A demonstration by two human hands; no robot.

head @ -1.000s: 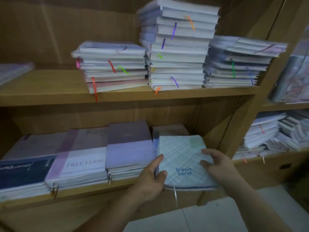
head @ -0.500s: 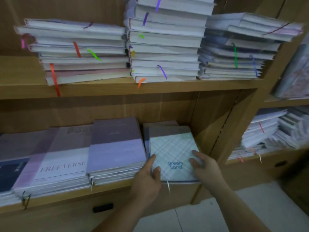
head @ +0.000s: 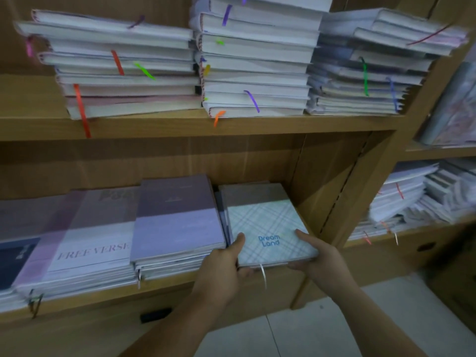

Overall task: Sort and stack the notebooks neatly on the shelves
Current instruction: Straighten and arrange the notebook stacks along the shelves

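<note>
Head view: left hand [head: 221,269] and right hand [head: 320,256], 2 grips, pinch 1 plaid notebook [head: 265,222] below 3 stacks [head: 255,60].

Dim, soft light; blurred, warped edges.

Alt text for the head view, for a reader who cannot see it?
A left hand and a right hand grip the front corners of a pale plaid notebook printed "Dream Land", at the right end of the lower wooden shelf, beside a lilac notebook stack. Taller white stacks with coloured ribbon bookmarks sit on the shelf above.
</note>
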